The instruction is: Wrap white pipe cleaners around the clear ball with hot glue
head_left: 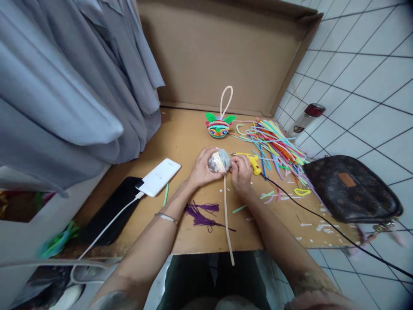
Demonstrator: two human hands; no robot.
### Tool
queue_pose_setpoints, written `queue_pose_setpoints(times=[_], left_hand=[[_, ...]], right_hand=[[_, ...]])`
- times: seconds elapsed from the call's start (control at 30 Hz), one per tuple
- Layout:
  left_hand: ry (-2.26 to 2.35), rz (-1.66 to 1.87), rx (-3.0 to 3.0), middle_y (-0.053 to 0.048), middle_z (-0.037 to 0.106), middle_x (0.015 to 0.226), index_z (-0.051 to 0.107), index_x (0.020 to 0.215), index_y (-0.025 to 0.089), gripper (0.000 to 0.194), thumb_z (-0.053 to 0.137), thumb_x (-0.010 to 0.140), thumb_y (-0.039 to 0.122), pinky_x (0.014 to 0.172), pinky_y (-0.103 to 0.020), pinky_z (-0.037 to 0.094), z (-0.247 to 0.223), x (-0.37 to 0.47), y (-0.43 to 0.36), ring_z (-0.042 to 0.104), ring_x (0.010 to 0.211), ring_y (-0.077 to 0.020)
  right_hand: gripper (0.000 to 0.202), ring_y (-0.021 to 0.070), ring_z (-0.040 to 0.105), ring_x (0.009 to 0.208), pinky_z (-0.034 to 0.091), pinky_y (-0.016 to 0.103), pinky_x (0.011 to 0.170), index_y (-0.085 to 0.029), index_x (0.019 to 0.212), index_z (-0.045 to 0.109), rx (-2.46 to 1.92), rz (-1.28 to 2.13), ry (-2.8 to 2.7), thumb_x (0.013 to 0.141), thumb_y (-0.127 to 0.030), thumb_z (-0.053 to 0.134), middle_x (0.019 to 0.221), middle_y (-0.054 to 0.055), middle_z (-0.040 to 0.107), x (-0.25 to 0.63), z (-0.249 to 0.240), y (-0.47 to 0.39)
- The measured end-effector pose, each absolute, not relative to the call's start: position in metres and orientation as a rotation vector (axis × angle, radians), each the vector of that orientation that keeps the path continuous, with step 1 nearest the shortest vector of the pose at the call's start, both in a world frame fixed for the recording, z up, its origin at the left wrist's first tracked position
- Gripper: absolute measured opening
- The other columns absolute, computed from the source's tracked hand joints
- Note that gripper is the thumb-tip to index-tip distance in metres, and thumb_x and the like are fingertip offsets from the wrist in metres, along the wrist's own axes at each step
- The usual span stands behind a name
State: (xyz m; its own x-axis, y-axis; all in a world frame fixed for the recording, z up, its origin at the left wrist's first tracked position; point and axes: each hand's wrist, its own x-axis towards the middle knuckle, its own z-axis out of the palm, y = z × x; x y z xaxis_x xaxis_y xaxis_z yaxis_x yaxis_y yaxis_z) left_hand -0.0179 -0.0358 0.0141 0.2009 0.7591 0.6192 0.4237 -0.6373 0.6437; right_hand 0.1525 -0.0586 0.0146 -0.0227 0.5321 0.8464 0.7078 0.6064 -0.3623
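Observation:
My left hand [204, 167] is closed round a small fuzzy ball [225, 157], grey and pale blue-green. A cream strip, like a pipe cleaner, runs across the ball. From under the ball a long cream pipe cleaner [226, 211] hangs over the table's front edge. My right hand [241, 172] is at the ball's right side, fingers pinched together; what they hold, if anything, is hidden. Just behind the right hand lies a yellow hot glue gun [254, 163]. Purple tassels [201, 215] lie on the table, nearer to me than the ball.
A colourful lion-like ornament [218, 128] with a cream loop stands behind the ball. Loose pipe cleaners [277, 144], a bottle [308, 118] and a brown bag [351, 187] are on the right. A white power bank [160, 177], cable attached, lies left beside a black phone-like slab [112, 211].

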Motion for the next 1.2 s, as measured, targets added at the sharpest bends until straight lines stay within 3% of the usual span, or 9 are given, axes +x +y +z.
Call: queue_pose_setpoints(times=[0.37, 0.93, 1.2], left_hand=[[1.005, 1.313, 2.337, -0.014, 0.056, 0.136, 0.053, 0.128, 0.021, 0.071, 0.079, 0.062, 0.030, 0.114, -0.048, 0.042, 0.012, -0.018, -0.035, 0.052, 0.133, -0.0317], [1.025, 1.289, 2.387, -0.014, 0.057, 0.136, 0.047, 0.135, 0.021, 0.081, 0.079, 0.062, 0.035, 0.111, -0.047, 0.044, 0.013, -0.019, -0.035, 0.054, 0.129, -0.0330], [0.972, 1.281, 2.362, -0.014, 0.056, 0.135, 0.053, 0.128, 0.021, 0.072, 0.080, 0.062, 0.033, 0.113, -0.047, 0.043, 0.014, -0.021, -0.034, 0.052, 0.133, -0.0325]], right_hand=[[0.034, 0.0221, 0.061, 0.098, 0.050, 0.038, 0.089, -0.023, 0.113, 0.067, -1.074, 0.048, -1.725, 0.100, -0.029, 0.036, 0.103, 0.009, 0.065, 0.145, 0.022, -0.065], [0.029, 0.0204, 0.059, 0.094, 0.048, 0.036, 0.085, -0.025, 0.104, 0.070, -1.070, 0.212, -1.704, 0.099, -0.031, 0.042, 0.096, 0.005, 0.056, 0.145, 0.029, -0.067], [0.026, 0.0196, 0.059, 0.095, 0.050, 0.035, 0.085, -0.025, 0.102, 0.070, -1.037, 0.309, -1.685, 0.097, -0.033, 0.045, 0.099, 0.005, 0.057, 0.144, 0.028, -0.065]])
